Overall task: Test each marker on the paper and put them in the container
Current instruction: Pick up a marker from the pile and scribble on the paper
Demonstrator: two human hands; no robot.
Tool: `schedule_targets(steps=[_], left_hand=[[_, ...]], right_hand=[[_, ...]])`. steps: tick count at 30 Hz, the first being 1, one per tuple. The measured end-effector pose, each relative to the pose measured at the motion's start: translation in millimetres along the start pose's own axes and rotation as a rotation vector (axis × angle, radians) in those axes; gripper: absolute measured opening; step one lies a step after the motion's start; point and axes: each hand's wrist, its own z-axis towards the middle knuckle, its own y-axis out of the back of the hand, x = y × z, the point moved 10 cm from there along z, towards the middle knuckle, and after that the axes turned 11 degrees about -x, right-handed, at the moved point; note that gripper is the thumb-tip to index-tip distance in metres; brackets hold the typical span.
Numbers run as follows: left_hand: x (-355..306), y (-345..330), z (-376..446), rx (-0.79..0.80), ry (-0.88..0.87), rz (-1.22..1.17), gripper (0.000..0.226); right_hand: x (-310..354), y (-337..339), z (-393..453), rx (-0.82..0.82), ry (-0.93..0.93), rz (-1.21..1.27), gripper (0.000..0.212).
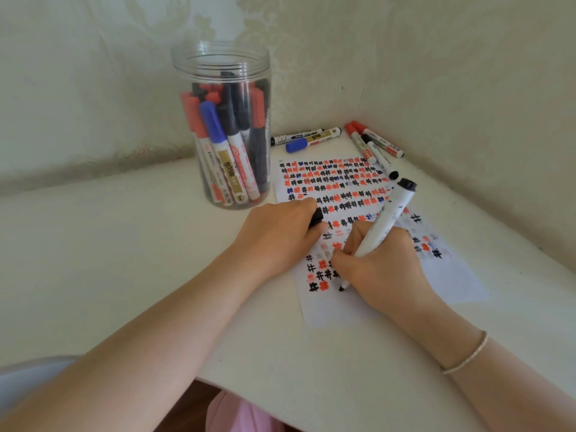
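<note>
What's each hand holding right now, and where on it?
The right hand grips a black marker low on its barrel, near the tip on the paper. The left hand holds a black cap, mostly hidden in its fingers.

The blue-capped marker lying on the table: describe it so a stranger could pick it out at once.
Start at the clear jar of markers standing at the back of the table. Just right of it, beyond the top edge of the paper, two markers lie side by side. The blue-capped marker is the nearer one; its neighbour has a black cap.
</note>
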Motion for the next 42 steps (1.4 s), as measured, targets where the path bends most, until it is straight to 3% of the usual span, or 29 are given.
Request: schedule_targets(steps=[2, 5, 11, 13, 15, 19, 26, 30, 34, 37, 39, 42], left_hand=[[0, 1, 0, -0.002, -0.001, -0.003, 0.027], [-1, 3, -1, -0.016, -0.009, -0.033, 0.027], [-1, 15, -2, -0.077, 0.025, -0.232, 0.024], [-2, 18, -2, -0.093, 0.025, -0.299, 0.022], [-2, 19, 0, -0.089, 0.042, -0.388, 0.018], [-1, 16, 1, -0.071, 0.076, -0.555, 0.017], [-7, 15, 0, -0.043, 0.048, -0.563, 0.013], [-11, 14, -2, -0.014, 0.004, -0.572, 0.015], [-11, 16, -5, -0.010, 0.005, -0.643, 0.020], [-7, 22, -4, -0.040, 0.072, -0.777, 0.009], [-5, 22, -3, -0.043, 0.122, -0.841, 0.013], [-1, 27, -4, -0.124, 0.148, -0.850, 0.019]], right_hand=[[1, 1, 1, -0.001, -0.010, 0.041, 0.033], [-8, 13, 11, -0.043, -0.162, 0.305, 0.034], [-1, 9, 36, 0.110, -0.361, 0.710, 0.021], [5, 11, 43, 0.074, -0.369, 0.786, 0.021], [7, 16, 49, -0.003, -0.330, 0.808, 0.030], [12, 14, 50, -0.064, -0.221, 0.798, 0.026], [17, 10, 47, -0.087, -0.155, 0.748, 0.026], [16, -1, 45, -0.014, -0.135, 0.612, 0.023], [22, -20, 45, 0.197, -0.187, 0.575, 0.018], [33, -22, 49, 0.304, -0.295, 0.615, 0.033], [36, -7, 62, 0.125, -0.292, 0.564, 0.034], [41, 10, 67, -0.196, -0.201, 0.534, 0.014]])
